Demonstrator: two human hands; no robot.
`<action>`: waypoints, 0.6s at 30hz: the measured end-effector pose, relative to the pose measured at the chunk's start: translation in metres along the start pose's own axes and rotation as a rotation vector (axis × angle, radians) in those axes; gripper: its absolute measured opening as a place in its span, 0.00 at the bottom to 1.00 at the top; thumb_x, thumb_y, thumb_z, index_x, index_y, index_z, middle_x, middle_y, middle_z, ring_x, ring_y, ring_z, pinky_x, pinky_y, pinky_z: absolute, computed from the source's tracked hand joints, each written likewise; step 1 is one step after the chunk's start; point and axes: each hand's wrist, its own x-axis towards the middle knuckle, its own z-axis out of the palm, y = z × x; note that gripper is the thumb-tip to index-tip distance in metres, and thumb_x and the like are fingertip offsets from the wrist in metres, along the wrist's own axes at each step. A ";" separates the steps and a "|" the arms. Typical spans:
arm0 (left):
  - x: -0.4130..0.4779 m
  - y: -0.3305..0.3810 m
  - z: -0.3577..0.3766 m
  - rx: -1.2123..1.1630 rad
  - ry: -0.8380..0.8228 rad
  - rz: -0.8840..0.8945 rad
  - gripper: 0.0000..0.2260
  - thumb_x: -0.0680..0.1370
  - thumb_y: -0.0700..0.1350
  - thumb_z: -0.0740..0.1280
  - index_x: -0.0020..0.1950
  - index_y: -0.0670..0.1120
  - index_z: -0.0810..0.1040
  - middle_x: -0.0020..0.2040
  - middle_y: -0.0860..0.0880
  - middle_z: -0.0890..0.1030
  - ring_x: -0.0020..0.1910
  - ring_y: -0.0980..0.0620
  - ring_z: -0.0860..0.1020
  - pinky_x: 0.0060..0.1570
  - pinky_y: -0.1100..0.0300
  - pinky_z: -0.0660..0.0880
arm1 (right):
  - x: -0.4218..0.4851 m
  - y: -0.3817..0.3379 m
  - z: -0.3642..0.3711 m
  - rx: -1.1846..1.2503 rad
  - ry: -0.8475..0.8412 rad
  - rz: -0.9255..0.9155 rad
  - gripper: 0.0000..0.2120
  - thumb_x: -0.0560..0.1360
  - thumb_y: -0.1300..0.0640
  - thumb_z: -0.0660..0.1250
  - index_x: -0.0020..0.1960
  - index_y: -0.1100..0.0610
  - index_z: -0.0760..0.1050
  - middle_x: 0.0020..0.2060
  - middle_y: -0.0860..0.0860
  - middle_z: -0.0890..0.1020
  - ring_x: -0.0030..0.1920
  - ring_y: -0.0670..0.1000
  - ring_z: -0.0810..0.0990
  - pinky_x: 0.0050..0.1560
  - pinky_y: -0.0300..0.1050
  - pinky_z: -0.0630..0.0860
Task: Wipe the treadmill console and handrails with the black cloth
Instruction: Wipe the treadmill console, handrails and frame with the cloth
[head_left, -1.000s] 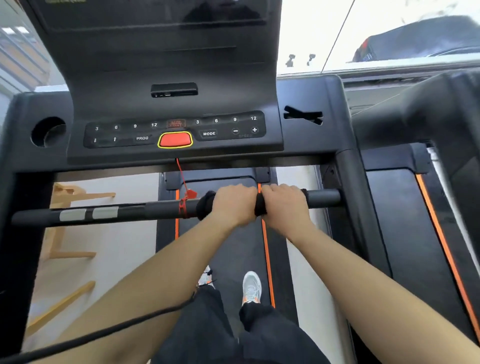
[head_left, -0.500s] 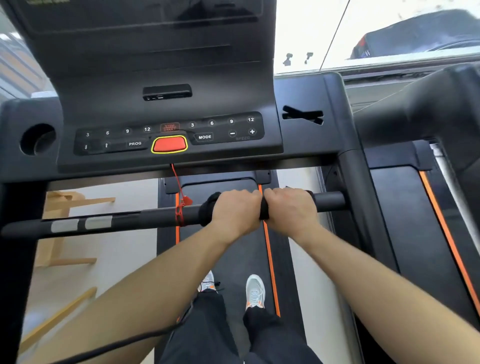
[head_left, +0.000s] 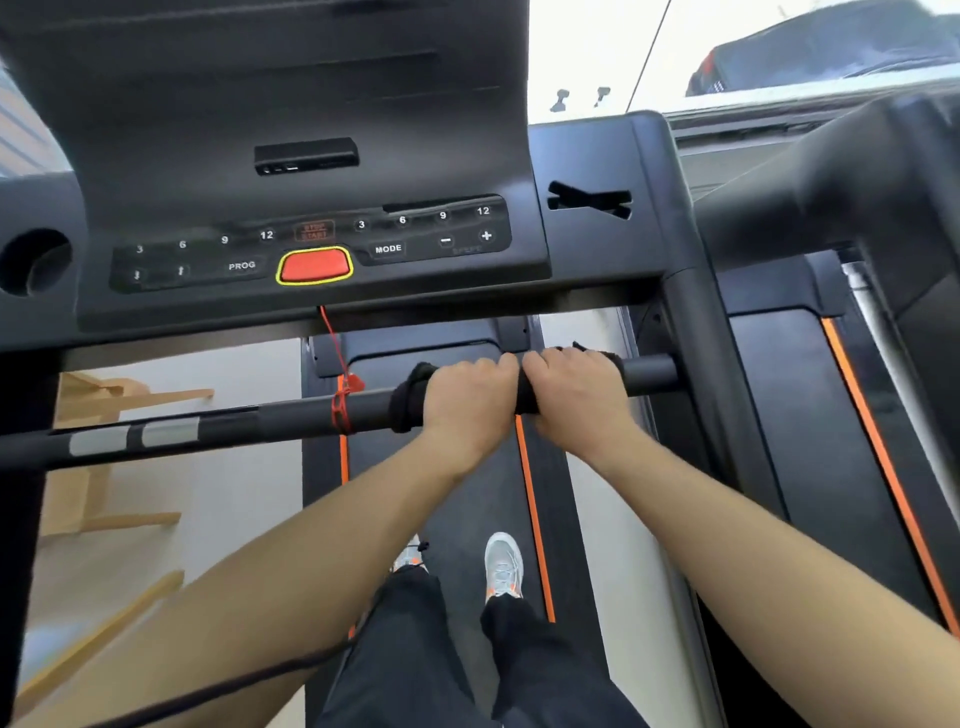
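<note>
Both hands show in the head view: left hand (head_left: 470, 400) and right hand (head_left: 576, 395) side by side, fingers curled round the black cloth (head_left: 408, 397) wrapped on the handrail (head_left: 291, 418). Its long axis runs left to right. The cloth lies under both palms, and the right hand is nearer the bar's right end.

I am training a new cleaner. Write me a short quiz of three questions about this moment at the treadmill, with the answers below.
1. True or false: the left hand and the right hand both grip the black cloth wrapped round the front handrail.
2. Where is the red cord tied?
A) on the handrail, left of the cloth
B) on the right upright
C) round a wrist
3. Fill in: the red button on the console has a ____ border.
Key: 1 true; 2 A; 3 yellow.
</note>
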 end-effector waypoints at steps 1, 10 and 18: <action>0.005 0.002 -0.007 -0.051 -0.106 -0.003 0.07 0.72 0.47 0.68 0.48 0.48 0.75 0.40 0.48 0.81 0.38 0.43 0.81 0.31 0.55 0.66 | 0.006 0.006 -0.009 0.045 -0.130 0.012 0.13 0.64 0.53 0.73 0.42 0.52 0.71 0.34 0.50 0.78 0.35 0.57 0.78 0.35 0.47 0.71; 0.070 0.024 -0.036 -0.444 -0.776 0.095 0.16 0.66 0.52 0.75 0.50 0.47 0.80 0.42 0.50 0.81 0.39 0.49 0.80 0.37 0.57 0.74 | 0.037 0.068 -0.038 0.270 -0.887 0.064 0.16 0.62 0.42 0.73 0.43 0.51 0.78 0.36 0.47 0.82 0.38 0.51 0.81 0.36 0.45 0.77; 0.044 0.051 -0.023 -0.152 -0.302 0.091 0.07 0.72 0.44 0.66 0.50 0.47 0.77 0.44 0.47 0.82 0.37 0.44 0.77 0.34 0.55 0.68 | -0.007 0.059 0.002 -0.052 -0.105 -0.006 0.14 0.61 0.57 0.73 0.35 0.52 0.66 0.28 0.50 0.76 0.28 0.56 0.75 0.30 0.43 0.59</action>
